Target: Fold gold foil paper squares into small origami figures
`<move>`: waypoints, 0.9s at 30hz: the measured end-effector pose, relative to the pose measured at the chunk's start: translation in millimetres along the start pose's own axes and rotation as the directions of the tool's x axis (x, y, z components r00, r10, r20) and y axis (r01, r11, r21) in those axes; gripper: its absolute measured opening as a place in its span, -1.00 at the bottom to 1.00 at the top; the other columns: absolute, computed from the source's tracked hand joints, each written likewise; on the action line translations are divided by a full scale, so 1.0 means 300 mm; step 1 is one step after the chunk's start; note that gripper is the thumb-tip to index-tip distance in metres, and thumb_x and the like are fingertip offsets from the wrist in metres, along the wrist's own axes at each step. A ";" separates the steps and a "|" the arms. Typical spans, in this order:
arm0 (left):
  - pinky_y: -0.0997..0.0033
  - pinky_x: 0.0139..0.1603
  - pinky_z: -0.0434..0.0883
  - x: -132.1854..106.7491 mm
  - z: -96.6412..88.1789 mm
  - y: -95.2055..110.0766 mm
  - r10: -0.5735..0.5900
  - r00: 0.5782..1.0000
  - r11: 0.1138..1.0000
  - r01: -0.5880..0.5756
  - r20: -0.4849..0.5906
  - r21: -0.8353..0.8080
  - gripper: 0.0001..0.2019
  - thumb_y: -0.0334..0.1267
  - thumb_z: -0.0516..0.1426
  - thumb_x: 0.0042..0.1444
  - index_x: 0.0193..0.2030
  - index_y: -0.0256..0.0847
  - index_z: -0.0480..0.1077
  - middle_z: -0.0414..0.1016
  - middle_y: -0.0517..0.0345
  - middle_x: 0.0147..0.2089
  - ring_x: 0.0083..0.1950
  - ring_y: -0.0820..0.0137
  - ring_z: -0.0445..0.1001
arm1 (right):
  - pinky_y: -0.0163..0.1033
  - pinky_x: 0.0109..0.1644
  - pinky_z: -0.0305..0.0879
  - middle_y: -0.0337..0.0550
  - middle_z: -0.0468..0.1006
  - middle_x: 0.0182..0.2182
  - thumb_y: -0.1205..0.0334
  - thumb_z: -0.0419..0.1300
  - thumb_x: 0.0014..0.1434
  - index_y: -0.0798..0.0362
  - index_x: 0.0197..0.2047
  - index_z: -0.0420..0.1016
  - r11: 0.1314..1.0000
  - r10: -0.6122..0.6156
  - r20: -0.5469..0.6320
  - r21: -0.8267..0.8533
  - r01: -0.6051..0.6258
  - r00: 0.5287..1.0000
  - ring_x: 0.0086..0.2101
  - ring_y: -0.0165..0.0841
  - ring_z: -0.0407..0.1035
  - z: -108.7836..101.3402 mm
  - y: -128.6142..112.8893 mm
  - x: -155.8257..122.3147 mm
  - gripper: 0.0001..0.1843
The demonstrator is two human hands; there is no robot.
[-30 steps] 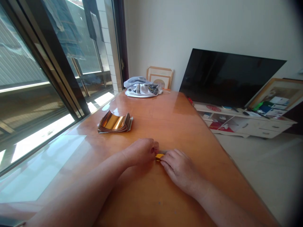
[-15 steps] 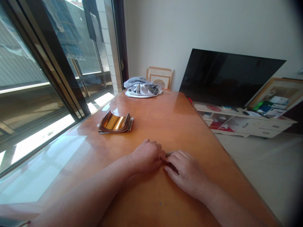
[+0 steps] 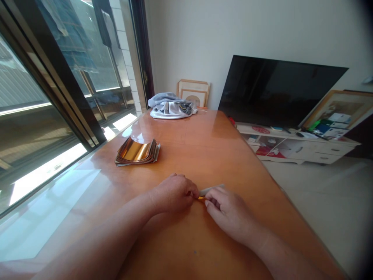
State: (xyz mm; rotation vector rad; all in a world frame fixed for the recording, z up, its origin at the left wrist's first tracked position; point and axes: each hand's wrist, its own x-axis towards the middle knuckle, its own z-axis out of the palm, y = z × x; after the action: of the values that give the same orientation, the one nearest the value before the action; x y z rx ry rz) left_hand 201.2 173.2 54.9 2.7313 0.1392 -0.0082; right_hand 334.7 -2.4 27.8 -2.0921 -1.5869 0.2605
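Observation:
Both hands are at a folded sheet of gold foil paper (image 3: pixel 211 189) low over the tabletop. Its greyish back shows as a narrow strip, and a small gold patch glints between the hands. My left hand (image 3: pixel 176 193) is closed, its fingers curled at the sheet's left end. From the right, my right hand (image 3: pixel 229 210) pinches the near edge with thumb and fingertips. The fingers hide part of the sheet. Farther off to the left lies a stack of curved gold foil paper sheets (image 3: pixel 135 151), apart from both hands.
The glossy wooden table (image 3: pixel 186 136) stretches away from me. At its far end sits a heap of grey cloth (image 3: pixel 169 107). A pale sheet (image 3: pixel 49 210) covers the left edge beside the window. A television (image 3: pixel 279 91) stands on a white cabinet (image 3: pixel 303 149) to the right.
My hands have moved slightly apart, showing more of the folded paper's greyish strip and its gold patch. The whole view has shifted slightly.

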 end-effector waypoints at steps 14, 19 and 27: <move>0.41 -0.12 0.35 0.012 0.033 -0.020 -0.048 0.999 0.996 0.049 0.013 -0.077 -0.73 -0.35 0.05 0.07 -0.21 -0.07 0.57 0.65 0.20 -0.22 -0.20 0.34 0.54 | -0.28 -0.40 -0.09 -0.25 0.47 -0.45 0.30 0.14 0.19 -0.01 -0.40 0.37 0.978 0.203 -0.001 -0.043 -0.203 0.979 -0.44 -0.39 0.29 0.017 -0.001 0.021 -0.89; 0.37 -0.15 0.33 -0.003 -0.006 0.000 -0.087 0.996 0.996 0.087 -0.006 -0.001 -0.77 -0.34 0.05 0.10 -0.24 -0.09 0.55 0.64 0.19 -0.25 -0.23 0.32 0.54 | -0.27 -0.40 -0.12 -0.27 0.47 -0.46 0.32 0.16 0.16 -0.01 -0.38 0.36 0.974 0.218 0.002 -0.062 -0.218 0.976 -0.46 -0.41 0.27 0.017 0.001 0.027 -0.92; 0.36 0.12 0.31 -0.081 -0.094 0.066 0.033 0.990 0.999 -0.028 0.134 -0.041 -0.67 -0.42 0.06 0.12 -0.11 0.05 0.53 0.66 0.32 -0.19 -0.20 0.36 0.58 | -0.29 -0.38 -0.09 -0.27 0.49 -0.43 0.33 0.15 0.15 -0.01 -0.39 0.35 0.978 0.207 0.003 -0.015 -0.206 0.978 -0.42 -0.40 0.29 0.014 0.005 0.028 -0.91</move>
State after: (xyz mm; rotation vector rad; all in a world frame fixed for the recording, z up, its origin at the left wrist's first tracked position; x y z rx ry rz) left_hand 178.5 164.0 89.2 2.6833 0.0581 -0.1793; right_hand 336.9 6.4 24.7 -2.2711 -1.3775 0.3263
